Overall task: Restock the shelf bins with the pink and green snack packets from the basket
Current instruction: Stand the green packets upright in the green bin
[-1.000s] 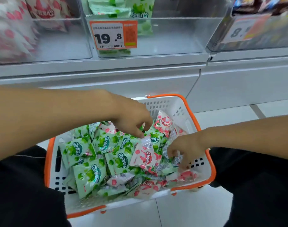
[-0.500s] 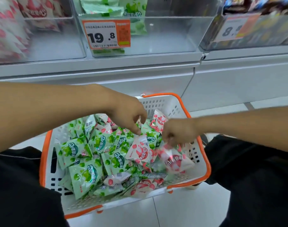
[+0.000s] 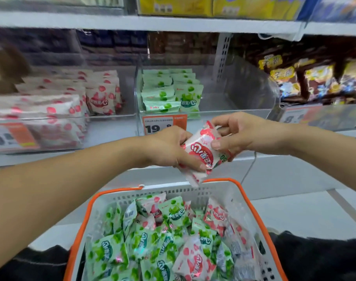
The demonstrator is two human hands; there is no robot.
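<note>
Both hands meet above the far rim of the basket (image 3: 88, 216) — white perforated plastic edged in orange. The left hand (image 3: 169, 149) curls round pink packets (image 3: 201, 153), glossy crinkled pillow pouches, from their left side; the right hand (image 3: 238, 132) pinches the top packet's right edge between thumb and fingers. Below lie heaped green packets (image 3: 112, 250) and pink ones — clear shelf bins (image 3: 244, 92) stand beyond.

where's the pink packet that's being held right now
Head view, centre: the pink packet is held between left hand and right hand, above the basket.
</note>
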